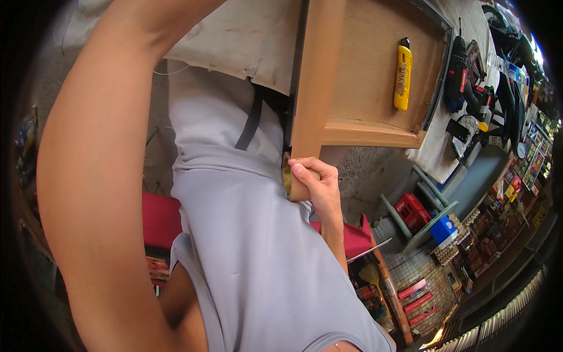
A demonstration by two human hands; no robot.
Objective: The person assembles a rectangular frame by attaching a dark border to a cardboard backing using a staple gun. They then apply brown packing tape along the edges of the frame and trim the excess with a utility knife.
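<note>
My right hand (318, 182) is closed around a roll of brown packing tape (299, 190), held just in front of my waist. A wide strip of the tape (316, 76) stretches from the roll up along the left side of a shallow wooden frame with a plywood panel (366, 76). Dark edging runs along the frame's outer sides. On the plywood lies a yellow utility knife (403, 76). My left arm (99, 158) reaches up past the top edge of the view, so its hand is out of sight.
A pale cloth (234, 41) covers the work surface. Right of the frame lie a black power drill (456, 76) and other tools. Further right stand a green stool (419, 205), a red crate (412, 212) and stacked egg trays (448, 252). A red cloth (161, 220) is behind me.
</note>
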